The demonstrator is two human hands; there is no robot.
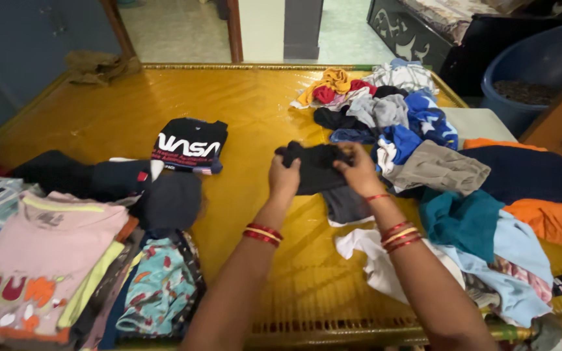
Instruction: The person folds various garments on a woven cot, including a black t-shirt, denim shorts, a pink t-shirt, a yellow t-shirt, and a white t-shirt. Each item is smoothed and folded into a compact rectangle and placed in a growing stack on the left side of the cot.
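I see both hands up over the middle of the golden-yellow woven cot (164, 110), each clenched on an end of a small dark garment (313, 166). My left hand (283, 177) pinches its left end, my right hand (359, 170) bunches the right end; the cloth is stretched between them, lifted just above the surface. Directly under it lies a grey piece (346, 205), and nearer to me a white cloth (372, 257) partly under my right forearm.

To the right the room is tight: a loose heap of unfolded clothes (437, 149) runs from the far edge down to the near rail, touching my right wrist area, with a teal piece (460, 221) and an orange one (551, 218) spilling toward the right edge. To the left a folded black shirt with white lettering (188, 144) lies alone, well apart from my hands. Further left, stacks of folded clothes (53, 266) crowd the near-left corner, a pink shirt on top.

The clearest open stretch is the bare strip between the black shirt and my left hand, continuing toward the far edge. Beyond the right edge stands a blue tub (541, 65).
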